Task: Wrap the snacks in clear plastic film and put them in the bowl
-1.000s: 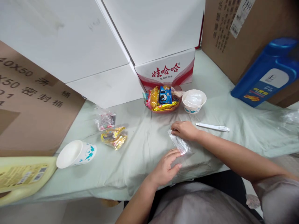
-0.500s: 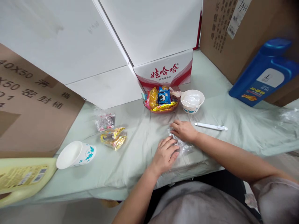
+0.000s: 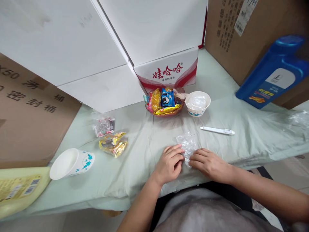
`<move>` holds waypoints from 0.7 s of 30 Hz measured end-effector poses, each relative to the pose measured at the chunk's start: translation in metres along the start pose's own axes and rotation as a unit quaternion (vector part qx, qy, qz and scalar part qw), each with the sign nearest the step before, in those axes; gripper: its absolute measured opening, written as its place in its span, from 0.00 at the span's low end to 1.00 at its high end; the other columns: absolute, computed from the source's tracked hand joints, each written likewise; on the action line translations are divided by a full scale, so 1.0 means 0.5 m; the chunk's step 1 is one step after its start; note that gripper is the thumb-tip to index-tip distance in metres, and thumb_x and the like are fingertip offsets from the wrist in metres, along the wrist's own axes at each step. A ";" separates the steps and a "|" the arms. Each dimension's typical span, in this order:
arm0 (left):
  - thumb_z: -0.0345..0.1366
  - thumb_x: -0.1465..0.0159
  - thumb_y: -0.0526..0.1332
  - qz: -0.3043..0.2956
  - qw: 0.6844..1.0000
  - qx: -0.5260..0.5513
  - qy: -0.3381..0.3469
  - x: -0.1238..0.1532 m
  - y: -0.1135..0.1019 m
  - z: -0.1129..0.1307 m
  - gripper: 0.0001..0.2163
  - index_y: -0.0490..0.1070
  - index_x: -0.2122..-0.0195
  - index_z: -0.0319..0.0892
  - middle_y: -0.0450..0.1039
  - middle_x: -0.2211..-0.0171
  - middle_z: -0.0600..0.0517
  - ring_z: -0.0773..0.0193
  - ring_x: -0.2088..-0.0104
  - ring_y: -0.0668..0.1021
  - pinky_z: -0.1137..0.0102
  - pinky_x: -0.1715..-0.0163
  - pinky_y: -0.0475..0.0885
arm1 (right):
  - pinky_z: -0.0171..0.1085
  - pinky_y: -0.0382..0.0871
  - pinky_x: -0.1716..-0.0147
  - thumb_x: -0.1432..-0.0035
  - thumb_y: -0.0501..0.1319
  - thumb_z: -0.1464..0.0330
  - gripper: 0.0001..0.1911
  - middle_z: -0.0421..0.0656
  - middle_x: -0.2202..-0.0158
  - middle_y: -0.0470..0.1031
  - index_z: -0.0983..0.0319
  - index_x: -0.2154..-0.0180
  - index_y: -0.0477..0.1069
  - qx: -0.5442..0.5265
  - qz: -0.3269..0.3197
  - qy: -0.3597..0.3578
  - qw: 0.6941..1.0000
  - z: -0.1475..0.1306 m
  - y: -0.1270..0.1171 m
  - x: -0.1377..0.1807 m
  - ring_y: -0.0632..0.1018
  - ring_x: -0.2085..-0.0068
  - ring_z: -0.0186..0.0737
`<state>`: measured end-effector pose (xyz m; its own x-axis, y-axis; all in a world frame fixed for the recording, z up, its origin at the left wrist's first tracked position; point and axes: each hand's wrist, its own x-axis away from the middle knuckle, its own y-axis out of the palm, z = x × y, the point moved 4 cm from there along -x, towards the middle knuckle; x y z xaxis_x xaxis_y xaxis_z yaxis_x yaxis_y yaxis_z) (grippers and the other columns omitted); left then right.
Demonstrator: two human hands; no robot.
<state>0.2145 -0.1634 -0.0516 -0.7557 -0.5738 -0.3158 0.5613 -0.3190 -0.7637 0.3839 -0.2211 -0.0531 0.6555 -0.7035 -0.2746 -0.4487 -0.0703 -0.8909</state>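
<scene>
A crumpled sheet of clear plastic film (image 3: pixel 187 143) lies on the cloth between my hands, near the table's front edge. My left hand (image 3: pixel 170 163) rests at the film's left edge, fingers stretched out and the thumb bent underneath. On the opposite side my right hand (image 3: pixel 211 164) lies low, its outstretched fingertips touching the film's lower right edge. Behind the film stand a pinkish bowl of wrapped snacks (image 3: pixel 166 101) and a paper cup (image 3: pixel 196 111) with clear plastic inside. A white utility knife (image 3: pixel 217 130) lies to the right.
On the left are a tipped paper cup (image 3: pixel 84 161), a yellow snack wrapper (image 3: pixel 113 145), a clear packet (image 3: pixel 103 125) and a pale yellow jug (image 3: pixel 24 190). White boxes (image 3: pixel 166 71) line the back. A blue bottle (image 3: pixel 272 77) leans by a brown carton (image 3: pixel 227 38) on the right.
My right hand has moved from the film's far edge toward me, down to its lower right edge. More of the film shows. My left hand remains at its left side.
</scene>
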 end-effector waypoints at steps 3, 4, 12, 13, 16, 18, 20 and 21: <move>0.20 0.46 0.53 -0.009 0.999 0.035 0.006 0.004 0.003 0.001 0.17 0.70 0.58 0.43 0.77 0.53 0.48 0.54 0.42 0.72 0.54 0.44 0.65 | 0.42 0.66 0.58 0.32 0.49 0.73 0.14 0.47 0.62 0.77 0.64 0.53 0.71 -0.016 0.013 0.004 1.000 -0.003 -0.024 -0.015 0.74 0.61 0.42; 0.20 0.47 0.53 -0.003 0.999 0.047 -0.002 0.007 0.004 -0.002 0.20 0.69 0.55 0.43 0.76 0.52 0.47 0.54 0.42 0.72 0.54 0.44 0.66 | 0.41 0.66 0.59 0.33 0.49 0.73 0.14 0.47 0.63 0.77 0.64 0.54 0.71 -0.017 0.022 0.017 0.999 0.002 -0.034 -0.026 0.74 0.61 0.42; 0.24 0.41 0.54 0.017 0.997 0.056 -0.055 0.017 0.008 -0.024 0.28 0.54 0.38 0.42 0.72 0.49 0.42 0.52 0.46 0.73 0.52 0.47 0.69 | 0.36 0.61 0.70 0.32 0.51 0.69 0.12 0.48 0.61 0.78 0.64 0.56 0.73 0.066 -0.069 0.188 0.978 0.105 -0.033 -0.134 0.78 0.67 0.40; 0.24 0.41 0.54 0.011 0.998 0.048 -0.045 0.015 0.008 -0.023 0.27 0.56 0.39 0.43 0.71 0.48 0.43 0.52 0.45 0.72 0.52 0.46 0.69 | 0.36 0.60 0.71 0.32 0.51 0.68 0.13 0.48 0.60 0.78 0.63 0.56 0.73 0.078 -0.083 0.202 0.973 0.114 -0.028 -0.140 0.78 0.67 0.41; 0.24 0.40 0.53 0.004 0.999 0.025 -0.027 0.009 0.006 -0.018 0.25 0.61 0.42 0.44 0.68 0.46 0.43 0.51 0.42 0.68 0.50 0.43 0.67 | 0.36 0.58 0.72 0.30 0.49 0.66 0.15 0.49 0.59 0.78 0.63 0.55 0.72 0.098 -0.087 0.233 0.963 0.127 -0.016 -0.145 0.79 0.66 0.42; 0.25 0.40 0.53 0.003 0.999 0.015 -0.034 0.006 0.006 -0.018 0.23 0.63 0.43 0.43 0.68 0.47 0.43 0.50 0.42 0.67 0.49 0.43 0.67 | 0.35 0.59 0.71 0.30 0.48 0.65 0.15 0.49 0.59 0.78 0.63 0.55 0.72 0.090 -0.075 0.243 0.963 0.128 -0.012 -0.143 0.79 0.64 0.42; 0.25 0.39 0.53 0.003 0.999 0.006 -0.041 0.004 0.007 -0.018 0.22 0.65 0.44 0.43 0.67 0.48 0.43 0.50 0.43 0.68 0.49 0.44 0.67 | 0.35 0.60 0.70 0.30 0.48 0.65 0.15 0.48 0.58 0.78 0.62 0.54 0.72 0.077 -0.055 0.249 0.964 0.127 -0.012 -0.143 0.79 0.63 0.41; 0.25 0.39 0.53 0.002 0.999 0.003 -0.041 0.003 0.008 -0.018 0.22 0.65 0.44 0.42 0.68 0.48 0.42 0.50 0.43 0.68 0.48 0.44 0.67 | 0.35 0.60 0.70 0.30 0.48 0.64 0.15 0.48 0.57 0.78 0.62 0.54 0.72 0.075 -0.048 0.252 0.964 0.127 -0.013 -0.144 0.78 0.63 0.40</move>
<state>0.2127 -0.1589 -0.0602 -0.7233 -0.6350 -0.2713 0.5668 -0.3217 -0.7584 0.3782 -0.1249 -0.0507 0.2943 -0.9556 -0.0115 -0.2838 -0.0759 -0.9559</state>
